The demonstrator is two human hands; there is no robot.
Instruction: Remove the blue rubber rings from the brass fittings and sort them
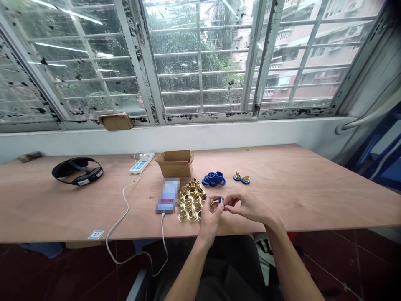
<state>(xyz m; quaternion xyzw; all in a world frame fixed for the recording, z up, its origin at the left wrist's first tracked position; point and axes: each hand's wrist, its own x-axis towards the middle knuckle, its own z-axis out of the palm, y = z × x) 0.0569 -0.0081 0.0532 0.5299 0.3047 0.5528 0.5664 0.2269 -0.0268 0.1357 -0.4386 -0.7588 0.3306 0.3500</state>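
Note:
A small blue ring (pixel 220 200) with a strip of gold showing at its edge is between my two hands, just above the table near its front edge. My left hand (pixel 210 216) pinches it between thumb and fingers. From the right, my right hand (pixel 246 205) closes its thumb and forefinger on the same ring; its fingers partly cover it. Left of my hands lie several gold metal knobs (pixel 189 205) on round bases, packed close together. Beyond my hands is a heap of blue rings (pixel 213 178). Two gold knobs seated in blue rings (pixel 241 178) lie to the right of that heap.
A phone (pixel 168 195) on a white cable lies left of the gold knobs. Behind it stands an open cardboard box (pixel 175 164). A power strip (pixel 142 163) and a black headset (pixel 77 171) are farther left on the wooden table (pixel 313 190). Windows line the wall behind.

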